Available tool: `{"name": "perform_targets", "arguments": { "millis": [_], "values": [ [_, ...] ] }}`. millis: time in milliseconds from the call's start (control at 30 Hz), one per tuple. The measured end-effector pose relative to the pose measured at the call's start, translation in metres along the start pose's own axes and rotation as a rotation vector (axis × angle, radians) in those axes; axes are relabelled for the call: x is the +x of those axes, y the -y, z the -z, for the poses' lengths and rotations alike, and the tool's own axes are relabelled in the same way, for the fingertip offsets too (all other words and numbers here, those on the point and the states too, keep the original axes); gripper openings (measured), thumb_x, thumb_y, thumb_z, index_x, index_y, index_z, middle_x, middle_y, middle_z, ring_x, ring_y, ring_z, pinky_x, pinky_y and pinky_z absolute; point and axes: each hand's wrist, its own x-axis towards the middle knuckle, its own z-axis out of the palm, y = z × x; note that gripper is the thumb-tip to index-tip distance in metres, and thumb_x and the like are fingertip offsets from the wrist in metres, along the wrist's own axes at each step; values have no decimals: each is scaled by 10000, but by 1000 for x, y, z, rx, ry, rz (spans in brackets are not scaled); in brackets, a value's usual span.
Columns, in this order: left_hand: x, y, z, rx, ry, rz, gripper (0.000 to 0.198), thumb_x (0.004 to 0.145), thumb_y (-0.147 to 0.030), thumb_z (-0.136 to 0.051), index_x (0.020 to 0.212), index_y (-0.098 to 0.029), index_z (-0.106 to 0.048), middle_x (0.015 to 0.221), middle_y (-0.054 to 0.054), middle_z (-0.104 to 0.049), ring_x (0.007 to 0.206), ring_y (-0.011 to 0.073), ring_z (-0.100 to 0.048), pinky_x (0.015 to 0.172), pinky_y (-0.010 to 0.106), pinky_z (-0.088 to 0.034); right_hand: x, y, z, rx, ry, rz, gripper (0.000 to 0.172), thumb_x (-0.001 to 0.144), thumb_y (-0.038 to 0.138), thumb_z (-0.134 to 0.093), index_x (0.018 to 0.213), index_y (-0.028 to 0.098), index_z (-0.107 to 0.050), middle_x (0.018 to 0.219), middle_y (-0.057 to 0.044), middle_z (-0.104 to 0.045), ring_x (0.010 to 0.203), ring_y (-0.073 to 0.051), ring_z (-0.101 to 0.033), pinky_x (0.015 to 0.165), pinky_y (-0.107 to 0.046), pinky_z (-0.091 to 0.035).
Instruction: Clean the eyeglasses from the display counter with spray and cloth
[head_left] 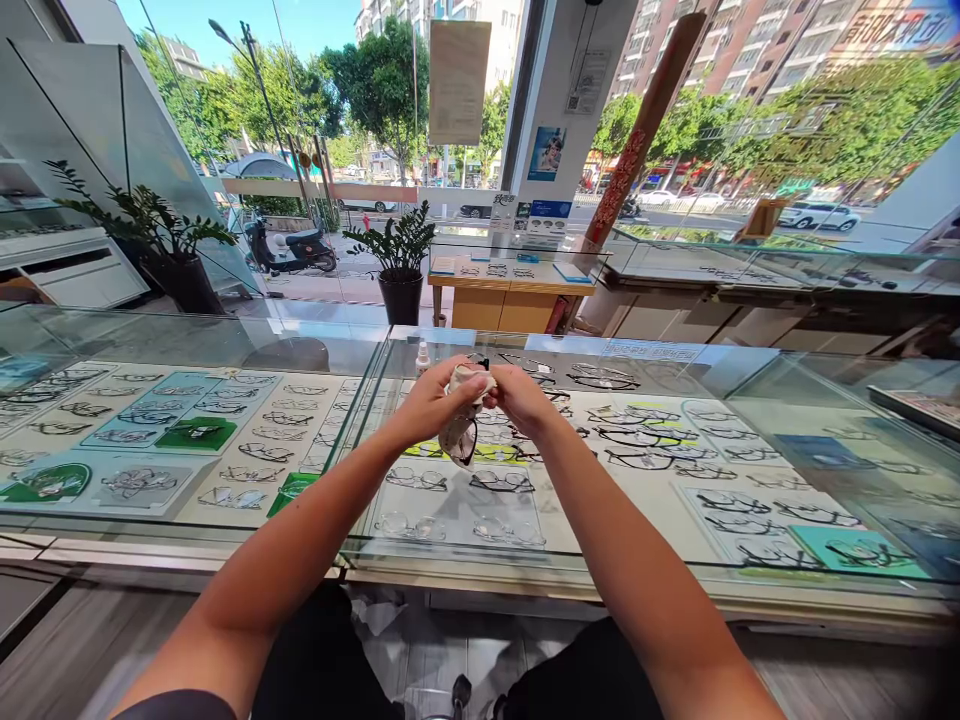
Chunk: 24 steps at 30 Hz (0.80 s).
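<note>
Above the glass counter, my left hand (442, 393) is closed on a pale cleaning cloth (456, 432), which hangs down below the fingers. A pair of dark-rimmed eyeglasses (470, 447) shows partly from the cloth, one rim pointing downward. My right hand (517, 393) is closed beside it, its fingertips meeting the cloth and the frame's upper part. The fingers hide most of the eyeglasses. Just behind my left hand stands a small white spray bottle (423, 355).
Many eyeglasses lie in rows inside the glass display counter (465, 568), some on green trays (196, 434). Beyond it are a potted plant (400, 275) and a small wooden display table (517, 300). Another glass case (675, 275) stands at the back right.
</note>
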Motion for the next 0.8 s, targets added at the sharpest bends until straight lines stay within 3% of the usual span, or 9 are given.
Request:
{"name": "perform_targets", "arguments": {
  "millis": [300,800],
  "values": [
    [-1,0,2,74,40,-17,552,1011,-729,-673,913,-187,-690,917,61,-692,880,216,-625,801,324,-478,0,-2,2,-94,4,3,546,822,648,-798,583,250,-511,559,28,-445,564,-119,-328,572,-316,-252],
    [0,4,4,27,-101,-9,472,932,-657,-800,944,-197,-691,856,24,-673,778,176,-586,733,290,-451,2,0,-1,-195,19,129,593,902,756,-708,656,247,-530,577,49,-452,563,-119,-378,564,-297,-308]
  ]
}}
